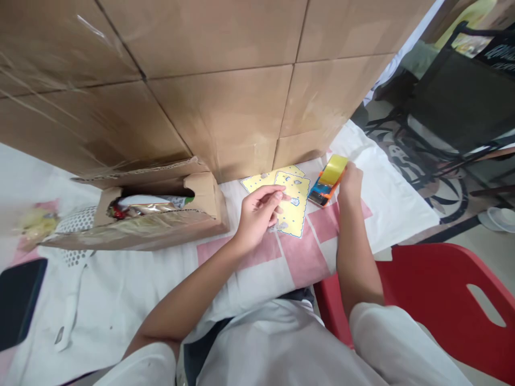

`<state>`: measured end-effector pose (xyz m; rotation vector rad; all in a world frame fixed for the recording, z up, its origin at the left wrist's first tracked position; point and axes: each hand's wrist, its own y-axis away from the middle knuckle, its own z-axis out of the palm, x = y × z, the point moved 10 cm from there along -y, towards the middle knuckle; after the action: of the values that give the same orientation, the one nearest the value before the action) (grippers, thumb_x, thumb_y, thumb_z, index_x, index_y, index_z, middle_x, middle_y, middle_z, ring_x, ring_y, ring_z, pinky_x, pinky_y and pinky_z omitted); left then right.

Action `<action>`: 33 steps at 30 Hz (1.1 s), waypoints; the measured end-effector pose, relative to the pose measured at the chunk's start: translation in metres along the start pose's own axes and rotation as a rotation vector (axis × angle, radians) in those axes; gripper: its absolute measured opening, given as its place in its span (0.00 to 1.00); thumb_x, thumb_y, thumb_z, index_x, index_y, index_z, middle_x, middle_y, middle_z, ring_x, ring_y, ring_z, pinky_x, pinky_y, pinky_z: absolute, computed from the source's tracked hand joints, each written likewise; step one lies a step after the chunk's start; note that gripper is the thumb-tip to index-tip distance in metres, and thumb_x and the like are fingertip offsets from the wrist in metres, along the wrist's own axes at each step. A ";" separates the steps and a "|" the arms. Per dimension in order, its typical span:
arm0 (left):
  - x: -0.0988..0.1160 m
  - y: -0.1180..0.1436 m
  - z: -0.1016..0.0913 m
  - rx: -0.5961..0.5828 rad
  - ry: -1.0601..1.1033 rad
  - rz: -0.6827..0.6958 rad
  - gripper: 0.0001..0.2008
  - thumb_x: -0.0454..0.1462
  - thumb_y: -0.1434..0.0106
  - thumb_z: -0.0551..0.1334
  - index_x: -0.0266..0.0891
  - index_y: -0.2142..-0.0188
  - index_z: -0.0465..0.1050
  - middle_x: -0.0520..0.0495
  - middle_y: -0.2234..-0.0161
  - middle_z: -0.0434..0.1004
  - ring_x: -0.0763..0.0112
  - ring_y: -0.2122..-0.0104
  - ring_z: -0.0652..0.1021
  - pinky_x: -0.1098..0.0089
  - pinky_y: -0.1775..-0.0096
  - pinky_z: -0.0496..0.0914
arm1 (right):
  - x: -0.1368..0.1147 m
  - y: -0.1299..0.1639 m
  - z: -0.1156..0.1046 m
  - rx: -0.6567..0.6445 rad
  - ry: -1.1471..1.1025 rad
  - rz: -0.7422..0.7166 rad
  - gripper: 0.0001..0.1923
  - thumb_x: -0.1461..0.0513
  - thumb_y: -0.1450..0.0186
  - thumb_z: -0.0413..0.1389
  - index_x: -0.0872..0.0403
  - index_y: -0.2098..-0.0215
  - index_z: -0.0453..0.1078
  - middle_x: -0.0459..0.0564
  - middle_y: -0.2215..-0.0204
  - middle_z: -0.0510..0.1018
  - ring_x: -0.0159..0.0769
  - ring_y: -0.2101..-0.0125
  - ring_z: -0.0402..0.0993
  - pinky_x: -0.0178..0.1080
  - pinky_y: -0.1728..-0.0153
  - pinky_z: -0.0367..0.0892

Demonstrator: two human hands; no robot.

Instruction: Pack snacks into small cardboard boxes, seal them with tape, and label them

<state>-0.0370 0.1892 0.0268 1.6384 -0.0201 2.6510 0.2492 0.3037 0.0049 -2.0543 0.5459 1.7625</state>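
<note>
My right hand (352,182) is wrapped round the side of a tape dispenser (321,193), which has an orange and blue body and carries a yellowish roll of tape (333,168). To its left, my left hand (261,210) is closed in a pinch, thumb against forefinger. Whatever sits between those fingertips is too small to make out. Under and beside that hand lies a yellow paper cutout (296,214) with a wavy edge and blue dots. A second yellow cutout (254,182) lies partly beneath it, near the box wall.
Large taped cardboard boxes (225,118) stand along the back of the cloth-covered table. An open carton (185,228) with packets inside is at left, beside a white slotted spatula (72,305) and a dark phone (20,303). A red chair (434,300) is at right.
</note>
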 end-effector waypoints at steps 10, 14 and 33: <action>-0.004 -0.019 -0.017 0.077 0.386 -0.056 0.11 0.41 0.44 0.76 0.42 0.63 0.80 0.53 0.69 0.76 0.87 0.80 0.65 0.84 0.84 0.54 | -0.082 0.090 0.002 -0.188 0.310 -0.443 0.13 0.54 0.31 0.54 0.54 0.69 0.70 0.49 0.74 0.74 0.37 0.72 0.69 0.39 0.68 0.62; -0.004 -0.021 -0.019 0.099 0.443 -0.046 0.10 0.39 0.43 0.76 0.42 0.64 0.79 0.54 0.71 0.74 0.86 0.81 0.64 0.83 0.84 0.53 | -0.070 0.196 0.077 -0.904 0.277 -0.451 0.12 0.54 0.31 0.58 0.53 0.61 0.77 0.48 0.68 0.81 0.33 0.71 0.72 0.36 0.69 0.63; 0.004 -0.018 -0.018 -0.007 0.153 0.182 0.14 0.47 0.39 0.72 0.40 0.59 0.80 0.50 0.66 0.79 0.83 0.79 0.71 0.77 0.76 0.67 | -0.060 0.210 0.092 -0.734 0.234 -0.367 0.21 0.49 0.28 0.55 0.54 0.74 0.69 0.44 0.79 0.70 0.31 0.78 0.63 0.36 0.74 0.56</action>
<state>-0.0544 0.2081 0.0222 1.4941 -0.1836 2.8992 0.0540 0.1749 0.0443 -2.6302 -0.4865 1.6418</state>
